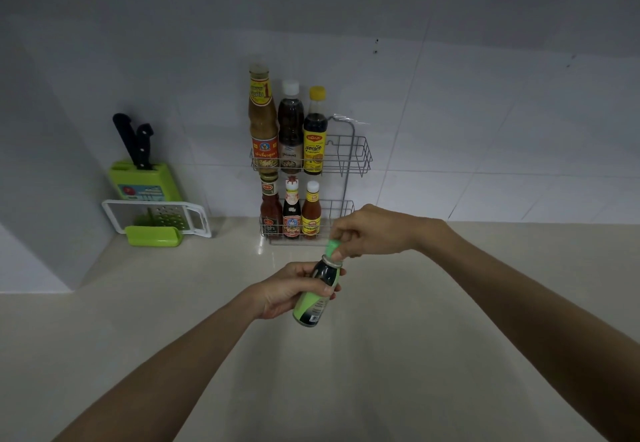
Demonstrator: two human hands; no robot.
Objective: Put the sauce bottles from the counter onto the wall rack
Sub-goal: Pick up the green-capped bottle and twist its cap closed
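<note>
At frame centre, above the counter [381, 355], a tilted sauce bottle [317, 294] is grasped by the left hand [291, 291]; its green cap [333, 246] is pinched by the right hand [372, 232]. Six bottles are held in the wall rack [360, 157].

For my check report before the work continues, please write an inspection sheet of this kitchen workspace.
Surface: beige counter, bare in the middle; no bottle stands on it.
Job's things: wall rack, two tiers, three bottles upright in each, free space at the right of both. Green-label bottle with dark sauce, tilted, held above the counter.
Clutter: green knife block with black-handled knives, and white-and-green grater, both in the left corner.
Hands: left hand wraps the bottle's body; right hand pinches its green cap.
Cables: nothing seen.
Surroundings: white tiled wall; two small dark marks above the rack.
</note>
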